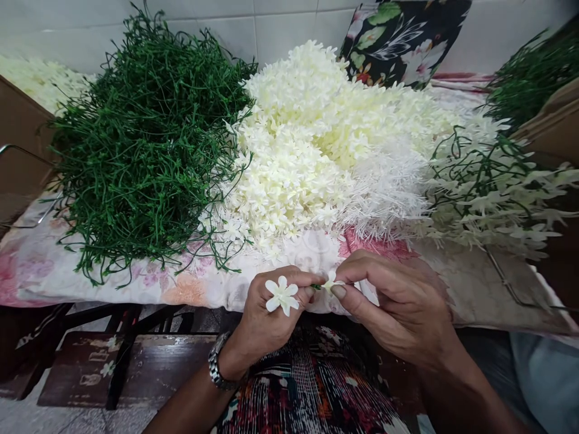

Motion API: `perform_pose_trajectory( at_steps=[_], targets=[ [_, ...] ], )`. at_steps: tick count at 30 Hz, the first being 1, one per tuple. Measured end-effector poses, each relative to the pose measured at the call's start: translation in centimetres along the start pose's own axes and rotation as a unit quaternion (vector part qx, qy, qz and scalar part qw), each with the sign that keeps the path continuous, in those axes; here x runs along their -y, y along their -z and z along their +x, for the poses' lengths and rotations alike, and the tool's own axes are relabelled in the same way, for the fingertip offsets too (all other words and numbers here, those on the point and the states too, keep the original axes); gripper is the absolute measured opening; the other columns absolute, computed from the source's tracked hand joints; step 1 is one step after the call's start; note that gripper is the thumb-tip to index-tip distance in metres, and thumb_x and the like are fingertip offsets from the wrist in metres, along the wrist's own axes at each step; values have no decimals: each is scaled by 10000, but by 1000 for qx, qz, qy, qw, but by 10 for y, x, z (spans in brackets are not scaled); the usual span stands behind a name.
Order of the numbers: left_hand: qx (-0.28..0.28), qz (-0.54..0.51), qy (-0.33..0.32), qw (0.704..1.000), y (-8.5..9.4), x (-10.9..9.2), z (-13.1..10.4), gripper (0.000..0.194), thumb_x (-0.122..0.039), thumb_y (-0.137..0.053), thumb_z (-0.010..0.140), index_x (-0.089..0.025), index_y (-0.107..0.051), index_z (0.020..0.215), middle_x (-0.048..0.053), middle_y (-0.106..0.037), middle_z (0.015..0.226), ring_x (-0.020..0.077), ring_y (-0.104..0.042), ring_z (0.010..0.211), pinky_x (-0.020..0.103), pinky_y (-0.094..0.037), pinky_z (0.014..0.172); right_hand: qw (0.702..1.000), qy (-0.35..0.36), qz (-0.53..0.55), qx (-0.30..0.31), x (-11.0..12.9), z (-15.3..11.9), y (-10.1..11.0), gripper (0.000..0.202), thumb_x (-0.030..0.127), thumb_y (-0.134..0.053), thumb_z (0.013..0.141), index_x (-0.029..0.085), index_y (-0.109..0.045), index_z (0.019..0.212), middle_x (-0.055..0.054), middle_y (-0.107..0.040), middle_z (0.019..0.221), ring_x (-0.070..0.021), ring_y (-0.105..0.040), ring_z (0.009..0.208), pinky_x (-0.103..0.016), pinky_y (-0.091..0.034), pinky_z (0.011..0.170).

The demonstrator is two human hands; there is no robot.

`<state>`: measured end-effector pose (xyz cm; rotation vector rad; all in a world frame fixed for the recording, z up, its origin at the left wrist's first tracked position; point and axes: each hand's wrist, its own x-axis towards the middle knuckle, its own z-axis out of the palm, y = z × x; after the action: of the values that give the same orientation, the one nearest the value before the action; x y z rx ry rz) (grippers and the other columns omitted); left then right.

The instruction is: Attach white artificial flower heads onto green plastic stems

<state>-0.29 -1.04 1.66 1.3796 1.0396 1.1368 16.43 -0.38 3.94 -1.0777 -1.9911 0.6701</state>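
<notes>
Fingers (362, 270) pinch at lower centre of my view: right hand (402, 316) on a blossom (331, 281), axis roughly level, just right of the stem (316, 287) pinched in the left hand (270, 328).

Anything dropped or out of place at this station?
Yes: at least one small white flower seems to lie on the dark wooden board below the cloth-covered work surface, apart from the white flower pile. Looks dropped.

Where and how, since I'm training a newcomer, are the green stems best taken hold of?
Probably pinch the green stems by a loose end along their front edge, coming from the person's side: thin ends splay out there, while the middle is tangled.
</notes>
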Motion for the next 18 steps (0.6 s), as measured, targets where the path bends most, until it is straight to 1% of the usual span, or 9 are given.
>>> perform_pose_trajectory(
  at_steps=[3,7,9,12,15,18],
  targets=[
    [26,49,-33,998,1,0,0,188,-113,-541,788,-156,-722,769,32,-611,618,123,-531,552,224,-428,505,1000,7,-12,17,-1,-1,0,115,95,-508,812,194,-539,764,7,-568,641,-105,-523,574,-229,-399,507],
    [63,100,-70,990,4,5,0,257,-44,-495,768,-173,-704,843,19,-573,631,127,-508,575,236,-407,537,998,19,-42,50,-4,-1,0,115,95,-487,828,189,-535,783,-7,-568,671,-112,-527,597,-238,-402,523],
    [68,113,-75,988,4,8,0,263,-32,-485,751,-173,-689,835,14,-555,630,132,-503,578,242,-399,542,995,30,-64,70,-5,-1,1,113,98,-480,840,187,-536,800,-21,-576,702,-121,-534,627,-246,-406,541],
    [68,125,-77,987,4,12,0,243,-24,-464,731,-163,-662,749,7,-528,611,131,-491,572,240,-386,538,992,45,-82,87,-7,-2,0,110,98,-471,854,182,-537,830,-36,-585,736,-132,-544,665,-252,-414,561],
    [61,123,-77,987,3,13,1,227,-20,-453,720,-158,-630,687,-9,-491,580,116,-455,537,230,-363,515,993,43,-64,87,-10,-2,-3,101,94,-469,858,175,-529,853,-38,-586,746,-128,-549,672,-245,-424,563],
    [62,121,-76,988,2,12,3,209,-18,-451,712,-162,-589,650,-20,-461,565,107,-419,515,224,-340,497,996,33,-36,77,-13,-3,-7,82,111,-469,866,175,-519,857,-27,-579,720,-116,-537,631,-233,-417,534]
  ],
)
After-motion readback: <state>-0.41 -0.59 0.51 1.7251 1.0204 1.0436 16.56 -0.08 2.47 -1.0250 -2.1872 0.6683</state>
